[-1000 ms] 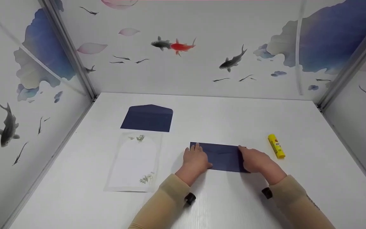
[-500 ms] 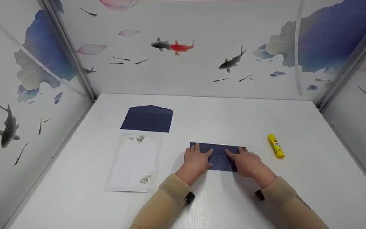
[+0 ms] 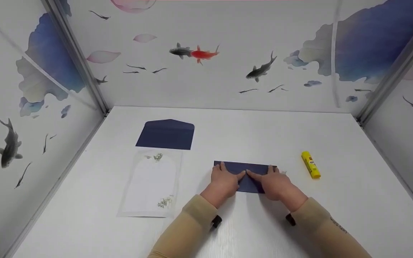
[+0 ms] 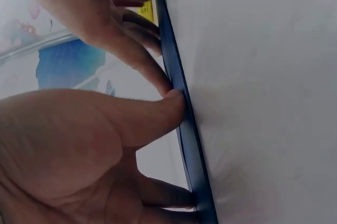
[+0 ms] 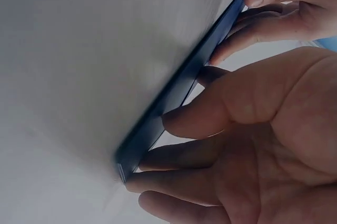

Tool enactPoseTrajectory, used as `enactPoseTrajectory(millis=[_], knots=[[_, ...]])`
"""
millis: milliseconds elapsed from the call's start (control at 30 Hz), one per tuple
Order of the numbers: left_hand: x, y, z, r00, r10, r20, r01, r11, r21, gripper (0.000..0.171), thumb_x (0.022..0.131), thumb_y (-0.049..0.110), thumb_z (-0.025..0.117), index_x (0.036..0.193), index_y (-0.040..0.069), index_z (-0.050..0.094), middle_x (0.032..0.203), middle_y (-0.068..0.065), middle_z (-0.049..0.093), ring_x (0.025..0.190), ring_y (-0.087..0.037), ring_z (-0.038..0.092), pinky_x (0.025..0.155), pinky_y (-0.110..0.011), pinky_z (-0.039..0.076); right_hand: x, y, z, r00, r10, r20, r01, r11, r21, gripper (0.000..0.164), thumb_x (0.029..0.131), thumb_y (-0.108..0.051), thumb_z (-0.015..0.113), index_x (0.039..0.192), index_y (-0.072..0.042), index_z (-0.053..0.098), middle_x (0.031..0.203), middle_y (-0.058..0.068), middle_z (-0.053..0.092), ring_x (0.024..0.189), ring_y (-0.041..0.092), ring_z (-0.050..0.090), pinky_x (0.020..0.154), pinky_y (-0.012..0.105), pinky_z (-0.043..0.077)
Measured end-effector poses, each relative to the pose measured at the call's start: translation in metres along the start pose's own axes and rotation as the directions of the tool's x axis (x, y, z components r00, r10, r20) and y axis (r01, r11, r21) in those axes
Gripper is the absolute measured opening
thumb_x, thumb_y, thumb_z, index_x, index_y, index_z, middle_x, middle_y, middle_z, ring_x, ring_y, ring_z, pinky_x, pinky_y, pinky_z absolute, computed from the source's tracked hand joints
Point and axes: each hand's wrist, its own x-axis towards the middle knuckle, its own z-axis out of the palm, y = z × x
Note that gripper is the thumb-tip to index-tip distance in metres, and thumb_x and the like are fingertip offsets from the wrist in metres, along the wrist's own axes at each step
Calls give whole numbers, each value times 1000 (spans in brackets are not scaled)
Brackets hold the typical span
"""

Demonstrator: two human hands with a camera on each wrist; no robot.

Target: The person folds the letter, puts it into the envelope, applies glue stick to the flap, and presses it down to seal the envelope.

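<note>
A dark blue envelope (image 3: 251, 185) lies flat on the white table, its flap folded down. My left hand (image 3: 225, 182) presses on its left part with the fingers spread. On the right part presses my right hand (image 3: 277, 183), fingers extended. The two index fingertips almost meet near the middle of the envelope. In the left wrist view the envelope (image 4: 196, 161) shows edge-on under the fingertips. The right wrist view shows its near corner (image 5: 129, 161) beside my thumb and fingers. Both hands cover the envelope's ends in the head view.
Another dark blue envelope (image 3: 165, 136) lies at the back left with its flap up. In front of it is a white card with printed leaves in a translucent sleeve (image 3: 152, 186). A yellow glue stick (image 3: 311, 165) lies to the right. Patterned walls (image 3: 199, 86) enclose the table.
My right hand has moved left from the envelope's right end onto its top, index finger reaching inward. My left index finger has stretched toward the middle. The envelope has stayed in place.
</note>
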Motion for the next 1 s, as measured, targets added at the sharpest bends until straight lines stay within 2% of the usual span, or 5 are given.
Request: enactPoseTrajectory(millis=[167,400,600,833,1000], knots=[[-3,0,-1,1000,-2,-5,2,1000,-28,59,104,49,52,158,49,29,162,-20,39,154,-36,36,125,-45,32,0,5,-1,1000,-23,-22,23,999,24,66,98,-4,64,157,-26,44,151,46,37,135,64,44,106,71,43],[-6,-8,-4,998,-40,-49,36,996,-84,55,105,37,55,158,31,41,165,-12,39,154,-28,38,124,-47,34,-1,16,-2,1000,-10,-22,11,998,55,61,99,-6,64,156,-15,45,158,32,40,141,54,45,108,70,42],[-8,-12,-2,997,-32,-71,26,996,-85,51,107,26,51,157,26,44,165,-11,40,153,-27,40,124,-47,36,-2,27,0,1000,-8,-17,10,995,96,61,96,3,62,154,-8,46,161,26,39,143,51,44,107,68,44],[-7,-18,-1,996,-35,-79,27,995,-96,50,104,22,57,153,18,50,164,-5,43,151,-21,43,123,-47,37,-1,35,-1,999,-34,-32,38,992,122,57,94,6,58,150,0,50,158,26,44,141,50,47,109,63,46],[-5,-21,-1,996,-36,-82,26,992,-124,51,102,22,59,152,18,52,163,-2,45,150,-20,44,122,-46,38,0,42,-2,999,-38,-22,41,984,172,52,94,8,51,147,9,49,157,26,45,143,49,45,114,60,42]])
